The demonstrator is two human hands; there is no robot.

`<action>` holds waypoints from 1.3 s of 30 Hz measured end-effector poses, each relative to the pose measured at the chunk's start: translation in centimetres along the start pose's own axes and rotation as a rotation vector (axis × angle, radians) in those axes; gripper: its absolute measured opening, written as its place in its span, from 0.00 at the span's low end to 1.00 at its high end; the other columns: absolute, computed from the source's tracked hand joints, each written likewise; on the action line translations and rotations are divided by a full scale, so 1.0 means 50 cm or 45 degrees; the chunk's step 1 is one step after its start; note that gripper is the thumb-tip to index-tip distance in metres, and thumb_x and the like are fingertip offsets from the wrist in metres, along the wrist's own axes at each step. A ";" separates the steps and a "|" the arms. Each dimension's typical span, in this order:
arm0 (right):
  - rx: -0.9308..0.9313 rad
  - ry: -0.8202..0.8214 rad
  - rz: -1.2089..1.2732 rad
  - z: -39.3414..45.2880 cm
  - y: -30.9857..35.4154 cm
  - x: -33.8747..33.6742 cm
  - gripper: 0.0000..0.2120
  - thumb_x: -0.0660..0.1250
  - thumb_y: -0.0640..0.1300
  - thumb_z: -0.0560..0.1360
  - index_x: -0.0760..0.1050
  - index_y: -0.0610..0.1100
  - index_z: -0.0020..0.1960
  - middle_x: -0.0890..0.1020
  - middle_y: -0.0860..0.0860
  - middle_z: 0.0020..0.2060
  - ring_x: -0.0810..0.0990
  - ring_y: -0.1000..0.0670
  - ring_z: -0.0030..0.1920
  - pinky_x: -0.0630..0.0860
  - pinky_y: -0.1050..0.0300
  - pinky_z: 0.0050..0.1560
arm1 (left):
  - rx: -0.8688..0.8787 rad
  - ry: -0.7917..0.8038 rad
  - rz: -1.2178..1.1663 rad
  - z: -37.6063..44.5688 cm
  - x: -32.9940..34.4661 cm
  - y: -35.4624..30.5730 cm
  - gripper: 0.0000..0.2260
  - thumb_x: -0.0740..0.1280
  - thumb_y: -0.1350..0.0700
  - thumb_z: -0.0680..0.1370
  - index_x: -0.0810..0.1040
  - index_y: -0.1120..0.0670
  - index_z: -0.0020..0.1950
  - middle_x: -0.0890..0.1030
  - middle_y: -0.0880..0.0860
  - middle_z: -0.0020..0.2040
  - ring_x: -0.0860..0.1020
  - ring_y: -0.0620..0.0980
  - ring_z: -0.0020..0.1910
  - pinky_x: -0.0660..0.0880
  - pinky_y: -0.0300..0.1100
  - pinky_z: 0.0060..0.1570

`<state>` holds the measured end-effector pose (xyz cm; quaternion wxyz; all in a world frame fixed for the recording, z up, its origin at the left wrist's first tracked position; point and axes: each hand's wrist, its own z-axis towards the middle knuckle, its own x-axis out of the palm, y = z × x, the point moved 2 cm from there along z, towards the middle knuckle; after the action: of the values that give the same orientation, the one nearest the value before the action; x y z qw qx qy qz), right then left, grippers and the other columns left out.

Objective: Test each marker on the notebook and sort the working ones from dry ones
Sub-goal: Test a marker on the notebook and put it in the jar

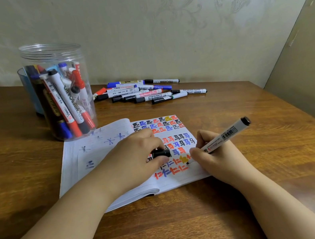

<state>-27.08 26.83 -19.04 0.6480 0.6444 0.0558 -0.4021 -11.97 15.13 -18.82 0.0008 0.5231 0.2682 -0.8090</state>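
resting in right hand [220,156]: marker [224,136]

"WHITEBOARD" is printed along the white barrel of a black-capped marker [66,99] in the clear jar [52,53] near the table's far left edge. "WB-8801" is read on the red-ended marker [60,107] beside it. In the loose pile by the far edge, "WHITEBOARD" is seen on the rearmost black-capped marker [163,80], and "WHITEBOARD MARKER" on a red-lettered one [148,94]. Other print is too small.
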 end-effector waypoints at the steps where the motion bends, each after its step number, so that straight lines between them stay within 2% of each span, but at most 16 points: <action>1: 0.002 0.003 -0.002 0.000 -0.001 0.000 0.14 0.66 0.38 0.75 0.64 0.42 0.34 0.74 0.58 0.23 0.73 0.63 0.25 0.62 0.71 0.24 | -0.002 0.005 0.000 0.000 0.001 0.000 0.09 0.66 0.47 0.75 0.78 0.47 0.53 0.71 0.43 0.45 0.70 0.36 0.39 0.64 0.30 0.38; 4: 0.007 0.006 0.007 -0.001 -0.004 0.000 0.13 0.67 0.41 0.74 0.65 0.41 0.36 0.75 0.51 0.29 0.75 0.60 0.28 0.64 0.67 0.25 | -0.004 0.011 0.000 0.000 0.001 0.001 0.09 0.66 0.47 0.75 0.78 0.46 0.53 0.71 0.42 0.45 0.70 0.36 0.39 0.64 0.30 0.38; 8: 0.011 0.012 0.019 0.000 -0.004 -0.001 0.14 0.65 0.39 0.75 0.64 0.43 0.34 0.75 0.58 0.24 0.75 0.63 0.26 0.63 0.70 0.24 | -0.011 0.016 -0.011 0.000 -0.001 0.000 0.08 0.66 0.47 0.75 0.78 0.47 0.52 0.71 0.42 0.44 0.70 0.37 0.39 0.64 0.30 0.38; 12: 0.033 0.031 0.013 0.000 -0.007 -0.003 0.15 0.65 0.39 0.74 0.62 0.44 0.34 0.74 0.55 0.26 0.75 0.55 0.30 0.63 0.65 0.26 | -0.016 0.020 -0.014 0.000 -0.002 -0.002 0.09 0.66 0.47 0.75 0.78 0.47 0.53 0.71 0.43 0.45 0.70 0.37 0.39 0.65 0.30 0.39; 15: 0.069 0.011 0.074 0.000 -0.006 -0.002 0.14 0.64 0.37 0.75 0.63 0.44 0.33 0.76 0.60 0.23 0.78 0.61 0.29 0.65 0.69 0.25 | -0.027 0.030 -0.021 -0.001 -0.004 -0.004 0.10 0.65 0.47 0.75 0.78 0.47 0.54 0.71 0.43 0.46 0.70 0.38 0.40 0.67 0.32 0.40; 17: 0.065 -0.020 0.068 0.001 -0.003 -0.002 0.14 0.64 0.37 0.75 0.63 0.43 0.34 0.76 0.61 0.22 0.77 0.63 0.28 0.64 0.71 0.23 | -0.031 0.027 -0.021 -0.001 -0.004 -0.004 0.09 0.65 0.47 0.75 0.78 0.47 0.54 0.71 0.43 0.45 0.70 0.37 0.40 0.66 0.31 0.40; 20: 0.046 -0.041 0.005 0.002 -0.002 -0.001 0.14 0.64 0.37 0.75 0.62 0.42 0.35 0.74 0.58 0.22 0.75 0.64 0.26 0.61 0.70 0.22 | -0.034 0.025 -0.021 0.000 -0.004 -0.004 0.09 0.66 0.47 0.75 0.78 0.47 0.53 0.71 0.42 0.45 0.70 0.37 0.40 0.65 0.29 0.38; 24: 0.048 -0.059 0.018 0.002 -0.001 -0.004 0.15 0.64 0.36 0.74 0.61 0.43 0.33 0.73 0.62 0.20 0.72 0.62 0.24 0.60 0.71 0.22 | -0.043 0.031 -0.027 0.000 -0.004 -0.003 0.09 0.66 0.47 0.75 0.78 0.47 0.53 0.71 0.42 0.45 0.70 0.37 0.40 0.66 0.30 0.40; 30: 0.080 -0.035 0.026 -0.003 0.003 -0.004 0.15 0.64 0.37 0.73 0.61 0.44 0.33 0.75 0.56 0.25 0.78 0.63 0.30 0.63 0.70 0.23 | -0.058 0.033 -0.033 -0.001 -0.006 -0.006 0.09 0.66 0.47 0.75 0.78 0.47 0.53 0.71 0.42 0.45 0.71 0.39 0.41 0.69 0.34 0.42; 34: 0.063 -0.079 0.035 -0.002 0.003 -0.006 0.14 0.64 0.35 0.73 0.62 0.44 0.33 0.75 0.61 0.22 0.77 0.62 0.28 0.62 0.71 0.23 | -0.063 0.031 -0.050 0.000 -0.007 -0.006 0.08 0.65 0.47 0.75 0.78 0.46 0.53 0.71 0.42 0.45 0.71 0.38 0.41 0.67 0.31 0.40; 37: 0.075 -0.191 0.194 0.005 0.005 -0.013 0.11 0.64 0.38 0.73 0.65 0.42 0.34 0.73 0.54 0.22 0.73 0.55 0.25 0.66 0.66 0.26 | -0.065 0.024 -0.059 0.002 -0.010 -0.004 0.09 0.65 0.47 0.75 0.78 0.46 0.53 0.71 0.42 0.45 0.71 0.38 0.41 0.66 0.31 0.39; 39: 0.063 -0.225 0.335 0.016 0.022 -0.020 0.12 0.64 0.39 0.74 0.66 0.42 0.34 0.72 0.53 0.21 0.69 0.55 0.24 0.67 0.65 0.27 | -0.073 0.000 -0.081 0.002 -0.017 -0.004 0.09 0.64 0.47 0.76 0.78 0.46 0.53 0.73 0.41 0.46 0.71 0.37 0.41 0.66 0.30 0.40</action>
<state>-27.47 26.39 -17.47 0.6814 0.6239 -0.0962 -0.3703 -11.73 15.01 -18.01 -0.0099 0.5142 0.3079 -0.8005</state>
